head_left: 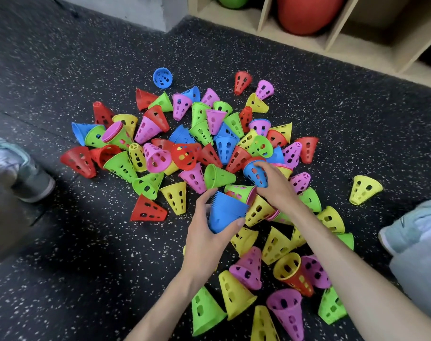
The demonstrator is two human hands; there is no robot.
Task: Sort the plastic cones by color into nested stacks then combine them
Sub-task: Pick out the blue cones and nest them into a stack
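A big heap of perforated plastic cones (199, 143) in red, blue, green, yellow and pink lies scattered on the dark speckled floor (86, 254). My left hand (207, 232) grips a nested stack of blue cones (225, 212) just above the floor at the heap's near edge. My right hand (275, 185) reaches over the heap and curls its fingers round a single blue cone (255, 174), which lies among red and yellow cones. A lone blue cone (162, 78) lies at the far side.
A wooden shelf unit (332, 40) with a red ball (307, 13) and a green ball (231, 1) runs along the back right. Shoes show at the left (30, 173) and right (411, 222). A yellow cone (364, 189) lies apart on the right.
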